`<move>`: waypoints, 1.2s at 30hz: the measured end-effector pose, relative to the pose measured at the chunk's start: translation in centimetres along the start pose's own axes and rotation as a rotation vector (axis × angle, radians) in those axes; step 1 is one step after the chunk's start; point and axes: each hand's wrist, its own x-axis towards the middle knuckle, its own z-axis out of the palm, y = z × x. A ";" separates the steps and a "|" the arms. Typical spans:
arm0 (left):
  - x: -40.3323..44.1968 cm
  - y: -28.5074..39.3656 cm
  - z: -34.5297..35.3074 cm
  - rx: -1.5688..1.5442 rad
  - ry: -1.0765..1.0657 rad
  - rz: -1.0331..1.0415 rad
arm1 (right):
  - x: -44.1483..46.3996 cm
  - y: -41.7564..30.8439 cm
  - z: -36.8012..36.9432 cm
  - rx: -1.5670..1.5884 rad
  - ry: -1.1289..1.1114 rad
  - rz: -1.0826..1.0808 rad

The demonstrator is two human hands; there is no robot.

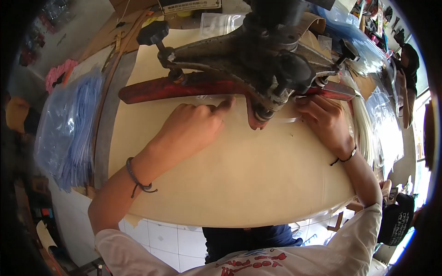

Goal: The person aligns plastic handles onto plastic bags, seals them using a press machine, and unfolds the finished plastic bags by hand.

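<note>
A cream-coloured sheet [221, 184] covers the work surface in front of me. Clear plastic [287, 120] lies on it, its edges hard to make out, partly hidden under the machine's long red bar [152, 89]. My left hand [195, 122] rests on the sheet just in front of the bar. Its index finger stretches toward the plastic by the bar's edge, with the other fingers curled under. At the right end of the bar, my right hand [324, 117] has its fingers bent together on the plastic's edge, fingertips partly hidden.
The dark machine head [276, 50] with black knobs [154, 33] hangs over the work. Stacks of clear plastic bags [76, 129] lie at left, with more plastic bags [384, 124] at right. A box [189, 5] stands at the back. Another person [407, 83] is at far right.
</note>
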 end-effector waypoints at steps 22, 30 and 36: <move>-0.1 -0.1 0.2 -0.030 0.021 0.005 | 0.0 0.0 0.2 -0.004 0.006 -0.001; 0.0 0.4 -0.2 -0.043 -0.095 -0.099 | -0.4 0.2 0.1 -0.014 -0.020 -0.017; -0.2 -0.2 0.8 -0.012 0.017 -0.002 | -0.3 0.1 -0.3 -0.032 -0.047 -0.046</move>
